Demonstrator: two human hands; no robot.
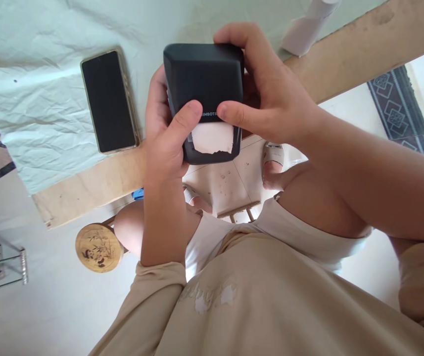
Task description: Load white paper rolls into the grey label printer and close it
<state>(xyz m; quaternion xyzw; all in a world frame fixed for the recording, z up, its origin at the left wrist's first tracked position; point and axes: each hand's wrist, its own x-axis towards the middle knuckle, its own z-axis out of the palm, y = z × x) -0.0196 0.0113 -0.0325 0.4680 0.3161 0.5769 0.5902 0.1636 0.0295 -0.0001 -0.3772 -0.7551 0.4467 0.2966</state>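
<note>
A black box-like device (pixel 206 81) with rounded corners is held up between both hands, over the table's near edge. Pale lettering, partly covered by the thumbs, runs across its face. Below the lettering a white piece of paper (pixel 212 137) with a ragged lower edge shows on the device. My left hand (pixel 170 128) grips the left side, thumb on the face. On the right side my right hand (pixel 267 89) has its thumb near the lettering and its index finger over the top corner. Both hands' other fingers are partly hidden behind the device.
A phone (pixel 110 101) with a dark screen lies on the pale green cloth (pixel 44 99) at the left. A white roll (pixel 306 29) is at the table's wooden edge (pixel 363 49). Below are a round wooden stool (pixel 98 247) and a metal rack (pixel 2 269).
</note>
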